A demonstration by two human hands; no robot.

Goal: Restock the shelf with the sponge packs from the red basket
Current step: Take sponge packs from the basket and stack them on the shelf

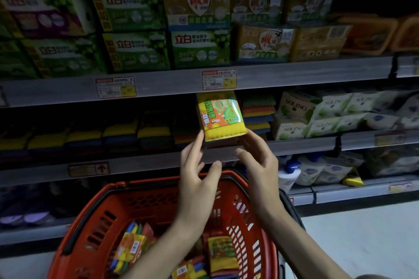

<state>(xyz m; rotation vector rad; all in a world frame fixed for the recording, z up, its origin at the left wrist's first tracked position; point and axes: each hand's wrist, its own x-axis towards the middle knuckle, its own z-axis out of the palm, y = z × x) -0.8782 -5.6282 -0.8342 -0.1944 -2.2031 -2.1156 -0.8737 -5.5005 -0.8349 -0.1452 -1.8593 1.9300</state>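
The left hand [197, 179] and right hand [258, 172] are touching the glossy, film-wrapped yellow rectangular sponge pack [221, 118] with straight, uncurled fingers.

Raised side by side, left hand [196, 173] and right hand [259, 166] (fingers [194, 144] nearly straight, thumbs [215, 166] spread).

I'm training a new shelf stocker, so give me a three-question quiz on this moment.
1. True or false: the red basket is empty.
2. The yellow sponge pack is level with: A the boxed-soap shelf, B the stacked sponges, C the basket?
3. Fill in: the left hand and right hand touch the pack's ____ corners.
Key: 1 false, sponge packs lie in it; 2 B; 3 lower.
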